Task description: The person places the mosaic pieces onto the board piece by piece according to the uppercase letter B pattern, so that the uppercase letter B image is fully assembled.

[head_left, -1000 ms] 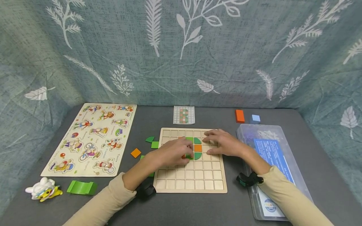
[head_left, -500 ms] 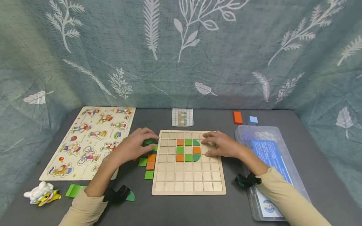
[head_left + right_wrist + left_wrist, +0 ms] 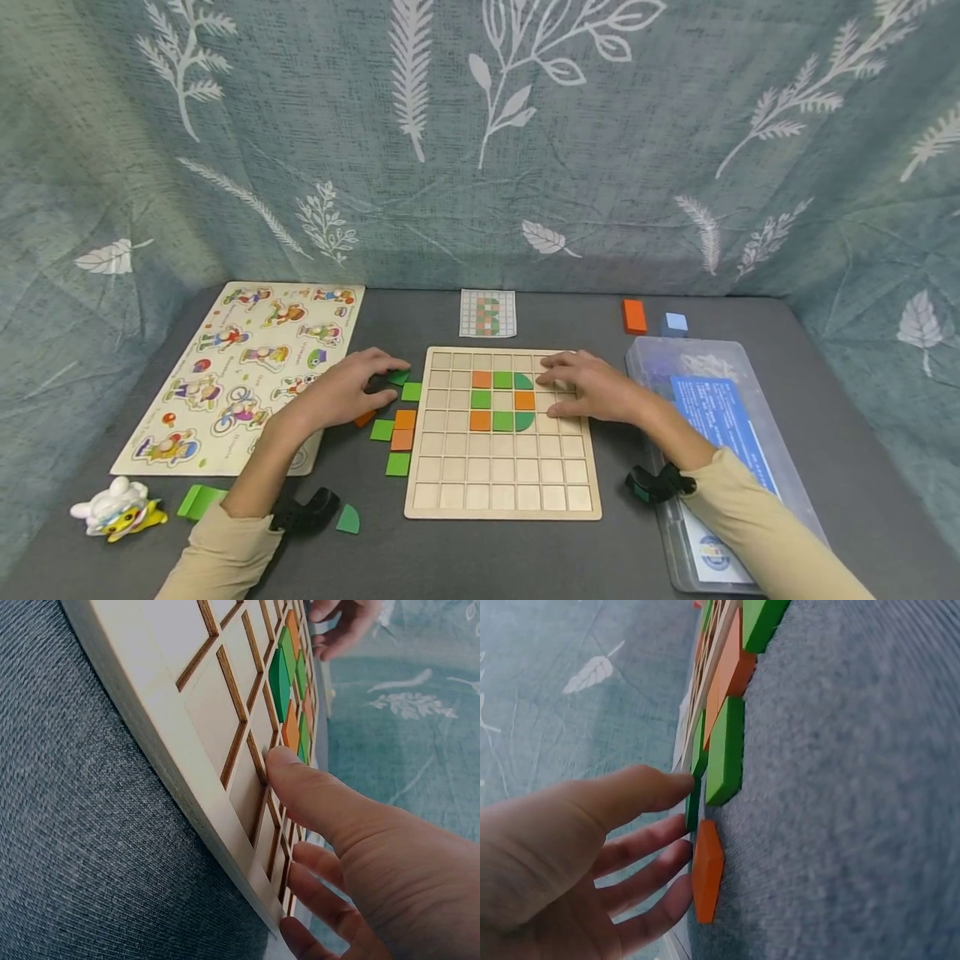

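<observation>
My left hand [image 3: 341, 387] hovers left of the wooden grid board [image 3: 525, 472], thumb and fingers spread around a dark green quarter-circle tile [image 3: 399, 378]. In the left wrist view, the thumb tip overlaps the edge of that tile, and an orange square tile [image 3: 708, 871] lies by the lower fingers. My right hand [image 3: 596, 387] rests at the board's right side with fingers apart, holding nothing. Orange square tiles [image 3: 524, 401], green square tiles [image 3: 502, 380] and two dark green quarter circles [image 3: 524, 422] form a ring in the grid, around one bare cell.
More loose green tiles [image 3: 398, 464] and orange tiles [image 3: 402, 439] line the board's left edge. A pattern card [image 3: 510, 312] lies behind it. Around stand a picture puzzle board [image 3: 225, 400], a toy figure [image 3: 120, 510], a green curved block [image 3: 198, 502], a plastic case [image 3: 720, 358] and two blocks [image 3: 634, 317].
My left hand has moved from over the grid tiles to the loose tiles on the left, uncovering the left part of the ring. The right hand stays put.
</observation>
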`<state>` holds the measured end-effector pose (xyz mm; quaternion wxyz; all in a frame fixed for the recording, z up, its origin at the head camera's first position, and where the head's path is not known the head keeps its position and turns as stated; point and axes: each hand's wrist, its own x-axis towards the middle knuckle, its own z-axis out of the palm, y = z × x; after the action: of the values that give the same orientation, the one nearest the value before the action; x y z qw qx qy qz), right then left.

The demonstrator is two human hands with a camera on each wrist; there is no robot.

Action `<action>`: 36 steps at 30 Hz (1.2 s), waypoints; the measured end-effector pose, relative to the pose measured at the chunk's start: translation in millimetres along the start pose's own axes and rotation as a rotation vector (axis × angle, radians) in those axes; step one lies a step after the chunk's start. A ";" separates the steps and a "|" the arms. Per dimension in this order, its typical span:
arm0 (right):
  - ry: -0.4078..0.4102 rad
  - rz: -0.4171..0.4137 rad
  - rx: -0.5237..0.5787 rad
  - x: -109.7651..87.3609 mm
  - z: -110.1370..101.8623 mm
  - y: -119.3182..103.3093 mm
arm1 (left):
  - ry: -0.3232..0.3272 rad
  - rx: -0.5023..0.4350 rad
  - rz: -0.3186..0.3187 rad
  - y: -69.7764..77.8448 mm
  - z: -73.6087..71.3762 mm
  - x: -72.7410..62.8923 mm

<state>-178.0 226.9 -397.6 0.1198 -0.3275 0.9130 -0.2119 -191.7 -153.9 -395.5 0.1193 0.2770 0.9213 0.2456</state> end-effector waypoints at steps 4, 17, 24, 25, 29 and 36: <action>0.000 -0.004 0.002 -0.1 -0.4 -0.3 | 0.006 0.034 -0.034 2.3 3.6 0.4; 0.003 0.002 0.001 -0.8 -0.3 0.5 | 0.020 0.068 -0.058 7.1 6.4 0.3; 0.000 0.003 0.009 -0.4 -0.2 0.6 | 0.026 0.058 -0.053 7.3 6.0 -0.8; 0.001 0.002 0.007 -0.4 -0.4 0.6 | 0.026 0.055 -0.054 7.7 5.7 -0.9; 0.004 -0.004 0.004 -0.2 -0.4 0.9 | 0.032 0.043 -0.067 9.0 5.4 -1.1; 0.007 -0.005 0.006 -0.8 -1.0 0.3 | 0.057 0.038 -0.071 11.3 6.7 -0.5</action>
<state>-178.0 227.9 -396.8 0.1172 -0.3288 0.9118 -0.2162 -183.8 -143.3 -395.4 0.0962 0.2393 0.9380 0.2316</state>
